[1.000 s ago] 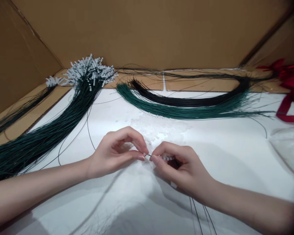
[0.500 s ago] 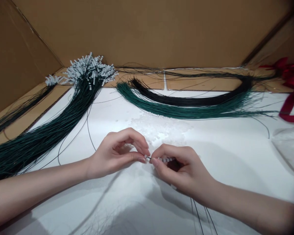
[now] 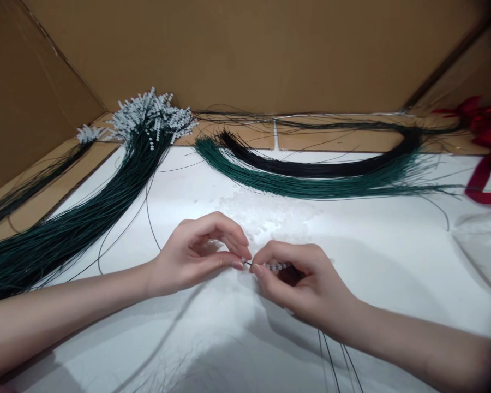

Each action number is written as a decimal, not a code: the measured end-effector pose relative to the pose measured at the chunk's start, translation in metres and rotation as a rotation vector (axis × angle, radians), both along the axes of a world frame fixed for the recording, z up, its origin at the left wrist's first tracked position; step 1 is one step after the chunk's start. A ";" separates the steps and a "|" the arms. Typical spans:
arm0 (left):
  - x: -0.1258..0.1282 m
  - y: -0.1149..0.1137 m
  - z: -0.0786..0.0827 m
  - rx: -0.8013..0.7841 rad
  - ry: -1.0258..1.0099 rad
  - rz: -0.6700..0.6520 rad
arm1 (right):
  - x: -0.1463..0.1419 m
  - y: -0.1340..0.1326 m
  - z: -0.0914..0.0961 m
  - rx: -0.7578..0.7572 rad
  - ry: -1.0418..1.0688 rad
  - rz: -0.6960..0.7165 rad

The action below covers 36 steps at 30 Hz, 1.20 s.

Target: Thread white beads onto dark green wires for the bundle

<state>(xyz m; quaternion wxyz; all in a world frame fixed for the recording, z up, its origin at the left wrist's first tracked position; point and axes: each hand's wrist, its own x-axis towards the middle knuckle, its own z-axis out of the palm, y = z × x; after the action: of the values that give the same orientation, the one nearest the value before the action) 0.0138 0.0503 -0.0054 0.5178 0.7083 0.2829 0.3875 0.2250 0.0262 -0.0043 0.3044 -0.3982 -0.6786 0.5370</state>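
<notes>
In the head view, the white counter [image 3: 393,229] is walled by cardboard [image 3: 245,54] on three sides; room is left beside the right hand [image 3: 306,273]. Between the hands, one bead [image 3: 244,261] is pinched by the left hand's [image 3: 192,256] fingers, one wire [image 3: 249,264] by the right's. Two beaded bundles [image 3: 110,196] and two plain bundles [image 3: 311,188] are seen.

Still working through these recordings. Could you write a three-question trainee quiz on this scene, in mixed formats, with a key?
1. True or false: the red ribbon lies to the left of the green wire bundle.
2. What shows within the grip of the right hand? A) scissors B) a row of white beads C) a ribbon bow
3. Fill in: directly behind the green wire bundle curves a ____ wire bundle.

Key: 1. False. 2. B. 3. Black.
</notes>
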 end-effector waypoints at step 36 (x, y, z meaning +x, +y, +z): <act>-0.002 -0.007 -0.003 0.159 0.082 0.018 | 0.000 -0.002 -0.004 0.120 -0.079 0.013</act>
<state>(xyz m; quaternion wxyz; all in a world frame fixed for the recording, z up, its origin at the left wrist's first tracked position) 0.0119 0.0434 -0.0087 0.4445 0.7599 0.2783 0.3840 0.2251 0.0245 -0.0087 0.2972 -0.3955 -0.7236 0.4813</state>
